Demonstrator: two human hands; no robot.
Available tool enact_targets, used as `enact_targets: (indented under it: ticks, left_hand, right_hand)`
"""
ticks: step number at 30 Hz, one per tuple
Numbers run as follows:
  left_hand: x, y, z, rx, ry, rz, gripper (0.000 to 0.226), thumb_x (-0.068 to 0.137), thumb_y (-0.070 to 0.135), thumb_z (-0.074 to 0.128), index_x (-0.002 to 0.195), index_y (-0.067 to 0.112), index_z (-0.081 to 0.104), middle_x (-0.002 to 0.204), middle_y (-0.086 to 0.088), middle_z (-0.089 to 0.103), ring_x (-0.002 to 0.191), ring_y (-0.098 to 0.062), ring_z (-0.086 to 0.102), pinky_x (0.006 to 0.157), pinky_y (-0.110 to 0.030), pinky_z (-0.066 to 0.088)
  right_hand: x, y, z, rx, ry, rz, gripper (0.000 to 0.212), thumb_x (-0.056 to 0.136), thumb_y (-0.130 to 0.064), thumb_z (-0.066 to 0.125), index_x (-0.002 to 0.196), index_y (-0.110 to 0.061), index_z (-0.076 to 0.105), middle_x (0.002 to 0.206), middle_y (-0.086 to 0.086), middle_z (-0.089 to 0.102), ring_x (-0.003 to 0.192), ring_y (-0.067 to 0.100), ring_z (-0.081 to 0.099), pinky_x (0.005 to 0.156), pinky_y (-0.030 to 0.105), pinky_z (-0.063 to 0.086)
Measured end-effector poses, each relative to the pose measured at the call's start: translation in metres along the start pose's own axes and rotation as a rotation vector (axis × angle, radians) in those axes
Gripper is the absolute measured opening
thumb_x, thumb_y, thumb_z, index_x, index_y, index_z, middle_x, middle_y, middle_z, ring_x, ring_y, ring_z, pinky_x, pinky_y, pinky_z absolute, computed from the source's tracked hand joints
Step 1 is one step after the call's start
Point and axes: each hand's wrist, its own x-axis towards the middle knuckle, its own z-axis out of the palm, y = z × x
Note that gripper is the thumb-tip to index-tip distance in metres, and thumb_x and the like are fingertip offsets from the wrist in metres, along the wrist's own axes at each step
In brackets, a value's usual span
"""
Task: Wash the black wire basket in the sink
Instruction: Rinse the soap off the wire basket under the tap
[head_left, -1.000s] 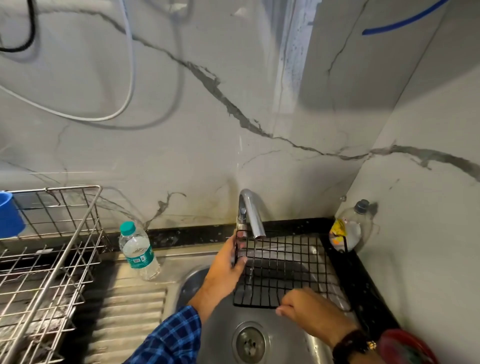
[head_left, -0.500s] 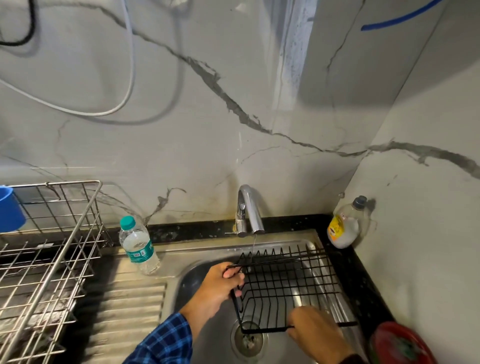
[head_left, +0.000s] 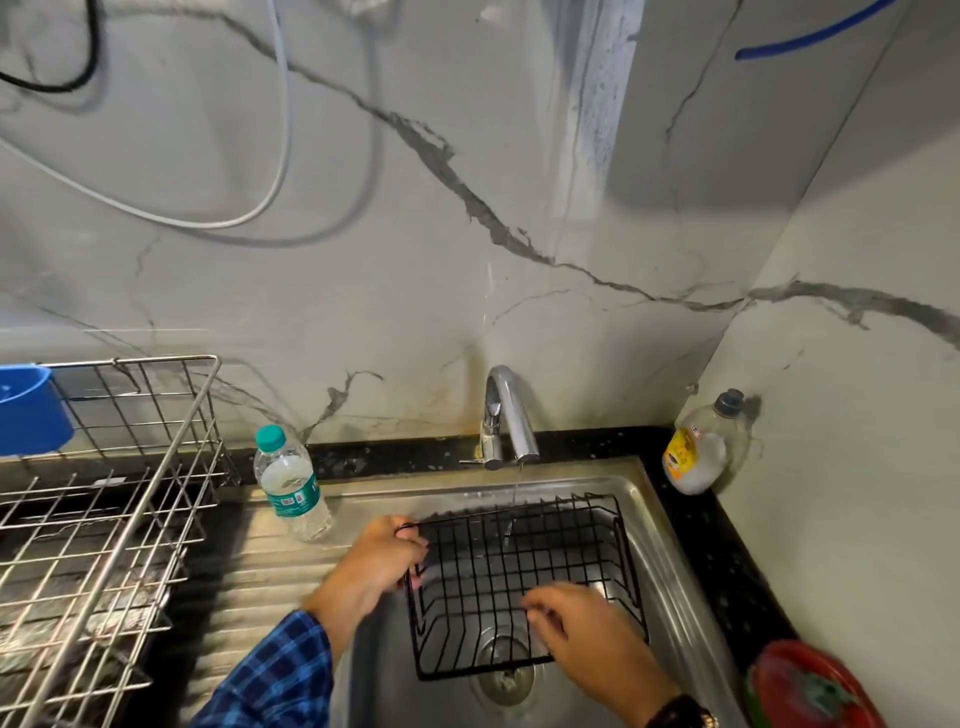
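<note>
In the head view, the black wire basket (head_left: 524, 582) sits empty in the stainless steel sink (head_left: 670, 551) under a thin stream from the curved chrome tap (head_left: 506, 415). The left hand (head_left: 376, 566) has its grip clenched on the basket's left rim, while the right hand (head_left: 582, 636) rubs the wires, its grip impossible to tell. Wet wire could slip from that one-handed hold, and a jolt might knock the clear plastic water bottle (head_left: 291, 483), partly full, standing just beside the sink.
</note>
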Motion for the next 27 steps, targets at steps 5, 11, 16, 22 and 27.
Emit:
enact_targets:
  ticks: [5,11,16,22,27]
  left_hand:
    - [-0.005,-0.020,-0.015,0.096,-0.018,-0.079,0.023,0.084,-0.002,0.068,0.093,0.013,0.054,0.111,-0.018,0.068,0.099,-0.034,0.070,0.085,-0.055,0.060]
    - [-0.015,-0.015,-0.016,0.205,-0.170,-0.162,0.043,0.077,-0.002,0.078,0.110,0.015,0.055,0.117,-0.017,0.064,0.105,-0.034,0.067,0.082,-0.048,0.062]
    - [-0.032,0.025,-0.009,0.442,-0.373,-0.117,0.048,0.088,0.043,0.071,0.123,0.015,0.055,0.116,-0.011,0.070,0.098,-0.023,0.072,0.084,-0.037,0.062]
    - [-0.007,0.074,0.025,0.616,-0.072,0.236,0.046,0.099,0.034,0.052,0.143,0.024,0.042,0.128,-0.005,0.060,0.098,-0.012,0.060,0.088,-0.034,0.053]
    - [0.025,0.084,0.036,0.646,-0.080,0.280,0.055,0.097,0.005,0.053,0.149,0.010,0.036,0.118,0.002,0.057,0.078,0.000,0.048,0.069,-0.015,0.041]
  right_hand:
    - [-0.018,0.029,0.001,-0.084,0.815,0.072,0.029,0.091,-0.030,0.060,0.115,-0.017,0.069,0.122,0.003,0.061,0.109,0.019,0.058,0.087,0.032,0.053]
    - [-0.028,0.052,-0.011,0.768,0.199,0.831,0.038,0.097,-0.030,0.062,0.133,-0.017,0.056,0.107,0.018,0.064,0.077,0.031,0.070,0.068,0.044,0.057]
    - [-0.043,0.057,-0.006,1.180,0.278,1.035,0.017,0.100,0.005,0.048,0.101,0.017,0.059,0.046,0.022,0.059,0.041,0.038,0.057,0.039,0.037,0.049]
    - [-0.066,0.057,0.019,1.204,0.124,1.206,0.012,0.094,0.009,0.053,0.098,0.013,0.063,0.096,0.030,0.056,0.107,0.048,0.054,0.082,0.050,0.048]
    - [-0.084,0.052,0.018,1.297,0.132,1.204,0.017,0.101,-0.006,0.048,0.091,0.006,0.052,0.082,0.027,0.056,0.066,0.042,0.055,0.043,0.048,0.056]
